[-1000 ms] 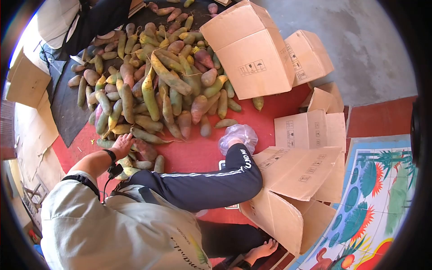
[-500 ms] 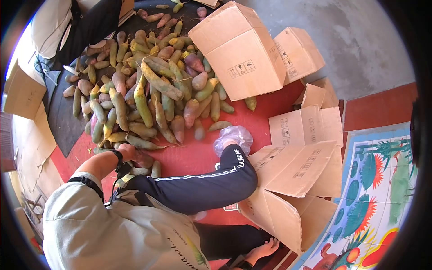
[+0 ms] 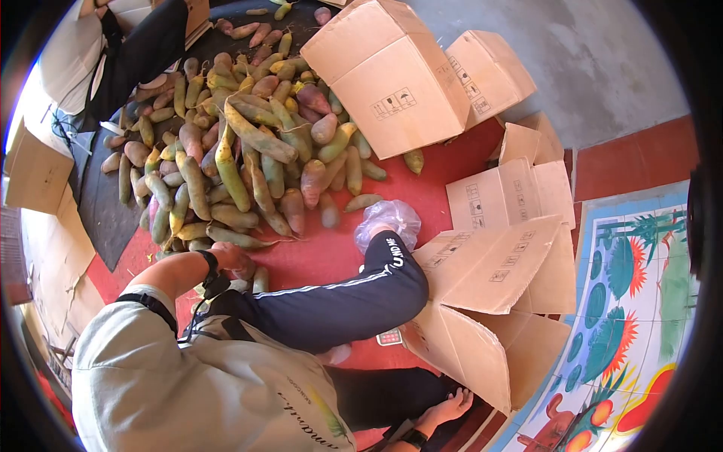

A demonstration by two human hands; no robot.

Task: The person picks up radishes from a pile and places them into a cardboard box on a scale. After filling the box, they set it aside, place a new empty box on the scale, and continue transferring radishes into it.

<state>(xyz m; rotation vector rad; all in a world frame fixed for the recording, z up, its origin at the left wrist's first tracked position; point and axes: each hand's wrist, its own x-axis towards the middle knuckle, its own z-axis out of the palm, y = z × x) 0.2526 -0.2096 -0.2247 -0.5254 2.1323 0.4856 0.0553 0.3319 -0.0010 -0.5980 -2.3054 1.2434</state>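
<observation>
My left hand [image 3: 228, 256] reaches down beside my bent leg, its fingers closed round a reddish radish [image 3: 245, 268]. A few more radishes lie close by, partly hidden by the leg. Just beyond the hand spreads a large heap of long green and reddish radishes [image 3: 260, 143]. My right hand [image 3: 449, 409] is low at the right, beside my dark shoe and the lower edge of an open cardboard box [image 3: 471, 350]. Its fingers look stretched out and apart, with nothing visible in them.
Clear plastic [image 3: 403, 218] covers my foot on the red mat [image 3: 324, 260]. Several cardboard boxes [image 3: 388, 75] stand to the right of the heap. A keypad-like object [image 3: 389, 338] lies under my leg. Another person's dark-clothed leg [image 3: 147, 56] is at upper left.
The view has shifted slightly, so the heap and boxes sit a little higher. My left hand has moved further over the reddish radish. My right hand stays near the shoe.
</observation>
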